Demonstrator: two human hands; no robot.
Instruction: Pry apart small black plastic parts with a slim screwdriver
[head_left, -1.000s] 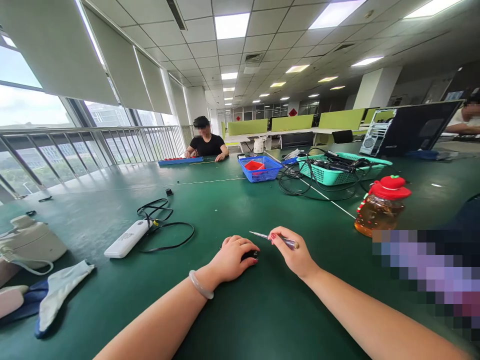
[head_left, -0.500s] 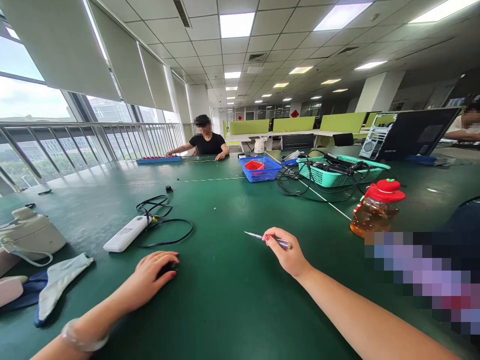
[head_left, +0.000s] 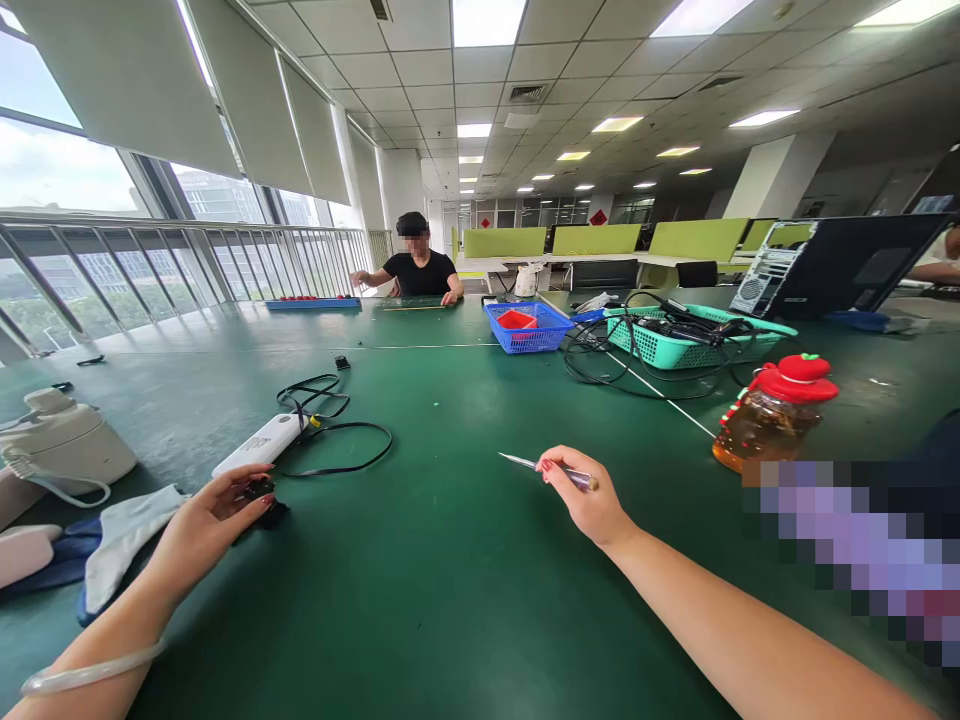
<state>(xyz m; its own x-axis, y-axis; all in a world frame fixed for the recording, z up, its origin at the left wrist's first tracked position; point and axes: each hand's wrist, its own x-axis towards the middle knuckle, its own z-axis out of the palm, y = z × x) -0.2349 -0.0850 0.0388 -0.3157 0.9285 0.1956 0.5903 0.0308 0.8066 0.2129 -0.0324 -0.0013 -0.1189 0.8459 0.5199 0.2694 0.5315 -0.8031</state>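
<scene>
My left hand [head_left: 206, 520], a pale bangle on its wrist, is at the left front of the green table [head_left: 420, 590]. Its thumb and fingers are closed around a small black object [head_left: 259, 490] whose kind is unclear; a black part or shadow shows beneath it. A white power strip [head_left: 259, 445] with a black cord [head_left: 349, 465] lies just beyond these fingers. Over the middle of the table, my right hand [head_left: 581, 495] grips a slim screwdriver [head_left: 581, 481] by its translucent handle. The thin metal shaft points left, apart from everything else.
Gloves [head_left: 124, 540] and a beige device [head_left: 64, 450] lie at left. Farther off stand a blue basket [head_left: 529, 337] and a green basket [head_left: 660, 350] with tangled cables. A red-lidded bottle [head_left: 776, 415] stands at right. A person in black [head_left: 420, 270] sits opposite near a long blue tray [head_left: 313, 304].
My left hand has moved left and lifted the small black object off the table. The right hand keeps its grip on the screwdriver. The person opposite has raised an arm from the blue tray.
</scene>
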